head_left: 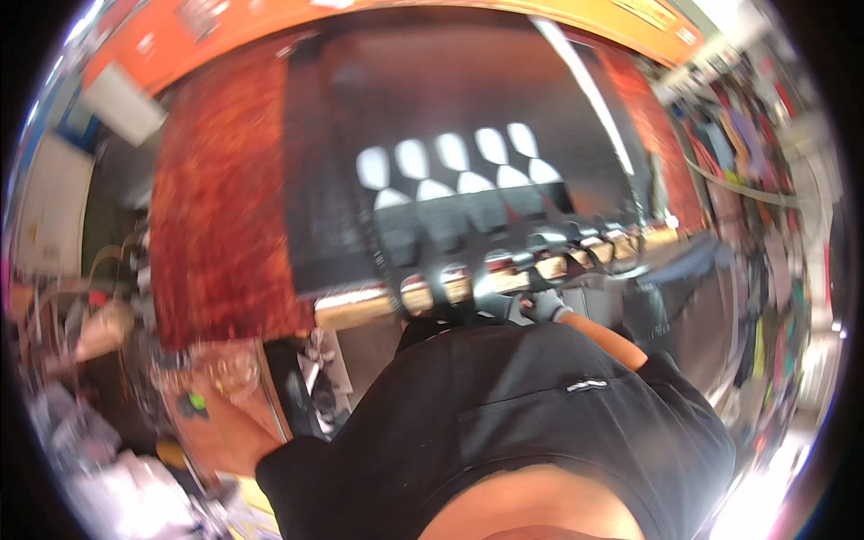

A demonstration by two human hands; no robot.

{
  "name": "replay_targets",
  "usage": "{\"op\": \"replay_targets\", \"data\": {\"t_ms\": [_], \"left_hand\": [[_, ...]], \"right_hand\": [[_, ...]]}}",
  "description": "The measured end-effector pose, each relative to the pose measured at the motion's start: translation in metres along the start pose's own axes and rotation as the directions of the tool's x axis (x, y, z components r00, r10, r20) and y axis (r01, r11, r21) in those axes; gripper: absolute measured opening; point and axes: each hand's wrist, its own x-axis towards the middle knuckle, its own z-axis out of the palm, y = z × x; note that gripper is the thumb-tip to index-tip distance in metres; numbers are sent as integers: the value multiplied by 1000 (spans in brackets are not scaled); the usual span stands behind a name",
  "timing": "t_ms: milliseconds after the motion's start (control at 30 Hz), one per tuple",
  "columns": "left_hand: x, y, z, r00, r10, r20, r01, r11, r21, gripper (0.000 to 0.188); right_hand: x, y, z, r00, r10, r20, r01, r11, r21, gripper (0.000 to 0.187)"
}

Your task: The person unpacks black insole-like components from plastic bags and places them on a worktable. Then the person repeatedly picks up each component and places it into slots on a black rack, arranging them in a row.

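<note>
A black sheet (405,99) lies over the worktable in front of me. A row of several white shapes, each narrow in the middle, shows across it. Dark glossy strips (436,283) bend down over the table's near edge. My right hand (543,306), in a grey glove, is just below that edge beside the strips. Its fingers look curled; what is in them is hidden. My left forearm (238,432) reaches out to the left, over a brown surface (198,436). The hand at its end is too blurred to make out.
Red-brown mottled covering (220,198) shows left of the sheet. An orange beam (432,11) crosses the far side. A wooden edge (346,312) runs along the table front. Hanging clothes-like items (747,144) line the right; pale plastic bags (135,495) lie at lower left.
</note>
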Motion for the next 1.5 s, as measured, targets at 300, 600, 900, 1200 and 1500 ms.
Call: {"op": "replay_targets", "data": {"t_ms": [300, 600, 900, 1200, 1500], "left_hand": [[-179, 290, -49, 539, 834, -120, -675, 342, -654, 20], [-437, 365, -24, 92, 486, 869, 327, 810, -487, 29], [-422, 395, 10, 241, 351, 905, 426, 799, -423, 36], [-425, 431, -12, 337, 403, 851, 194, 855, -482, 26], [-413, 504, 16, 499, 344, 796, 147, 871, -468, 19]], "right_hand": [[-78, -45, -44, 992, 65, -110, -28, 951, 309, 26], [-129, 37, -188, 823, -179, -540, 560, 419, 715, 21], [-39, 140, -235, 524, 290, -800, 283, 827, 485, 47], [3, 173, -270, 910, 224, -349, 295, 239, 925, 20], [36, 182, -279, 804, 301, -512, 324, 500, 803, 15]]}}
